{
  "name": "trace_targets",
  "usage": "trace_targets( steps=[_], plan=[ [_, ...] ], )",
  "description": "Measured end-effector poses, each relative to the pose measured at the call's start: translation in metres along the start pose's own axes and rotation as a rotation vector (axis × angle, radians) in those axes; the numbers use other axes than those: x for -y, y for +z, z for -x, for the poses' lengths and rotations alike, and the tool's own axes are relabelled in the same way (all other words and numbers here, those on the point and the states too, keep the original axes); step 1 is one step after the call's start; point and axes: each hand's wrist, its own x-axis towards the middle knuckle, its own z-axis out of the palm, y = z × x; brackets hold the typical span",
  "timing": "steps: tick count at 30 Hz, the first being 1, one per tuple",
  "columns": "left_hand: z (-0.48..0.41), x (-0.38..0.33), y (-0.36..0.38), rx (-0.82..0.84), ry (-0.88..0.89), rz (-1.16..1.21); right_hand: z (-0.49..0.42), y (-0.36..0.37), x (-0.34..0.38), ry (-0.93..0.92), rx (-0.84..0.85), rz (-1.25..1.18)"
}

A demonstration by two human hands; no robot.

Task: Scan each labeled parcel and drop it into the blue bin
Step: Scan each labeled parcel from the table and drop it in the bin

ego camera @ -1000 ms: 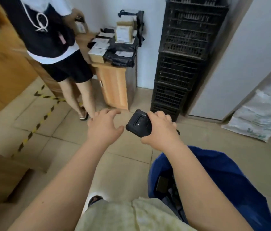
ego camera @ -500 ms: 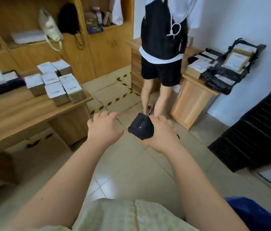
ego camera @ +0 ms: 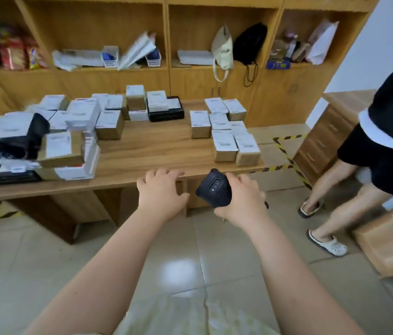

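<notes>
Swinging away from the blue bin seen 1 second ago, the wearer's view is now facing a wooden table (ego camera: 147,151) loaded with labeled parcels, while the 2 hands are staying raised in front of the body much as before.

The right hand (ego camera: 241,201) is gripping a black scanner (ego camera: 213,189), fingers curled round its body and its lens face turned up toward the camera. The left hand (ego camera: 160,192) is hovering just beside the scanner, on its left, with fingers spread and relaxed and nothing in its grasp. Its fingertips are showing against the table's near edge, and whether they are touching the wood cannot be told.

Beyond the right hand and slightly to its right, a cluster of boxes (ego camera: 224,141) with white labels is sitting near the table's corner. Well to the left of the left hand, a larger heap of parcels (ego camera: 65,146) is piling up, with a black poly bag (ego camera: 28,136) lying on top.

Far to the right of the right hand, a second person (ego camera: 388,141) in black top and shorts is standing on the tiled floor beside yellow-and-black tape (ego camera: 287,151). Behind the table, wooden shelving (ego camera: 166,76) is holding bags and papers.
</notes>
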Motion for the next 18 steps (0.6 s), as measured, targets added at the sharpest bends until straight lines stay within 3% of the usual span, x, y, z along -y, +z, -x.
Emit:
trace_targets(
  steps=[18],
  plan=[
    [-0.088,0.161,-0.022,-0.1,-0.527,0.092,-0.169,0.067,0.162,-0.384,0.235,-0.041]
  ],
)
